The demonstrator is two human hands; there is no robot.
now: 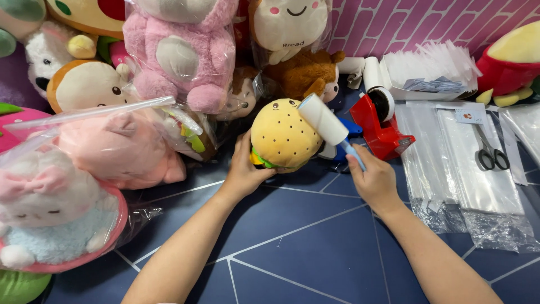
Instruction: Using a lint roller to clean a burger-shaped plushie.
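My left hand (245, 169) grips a yellow burger-shaped plush toy (284, 134) from its left underside and holds it just above the dark blue floor. My right hand (373, 179) is closed around the light blue handle of a lint roller (325, 120). The roller's white head rests against the plush's upper right side. Both forearms reach in from the bottom of the view.
Bagged plush toys (118, 143) pile up at left and along the back. A red tape dispenser (380, 128) stands right of the burger. Clear plastic bags (467, 169) with scissors (490, 152) on them lie at right, below a white tray of bags (430, 70).
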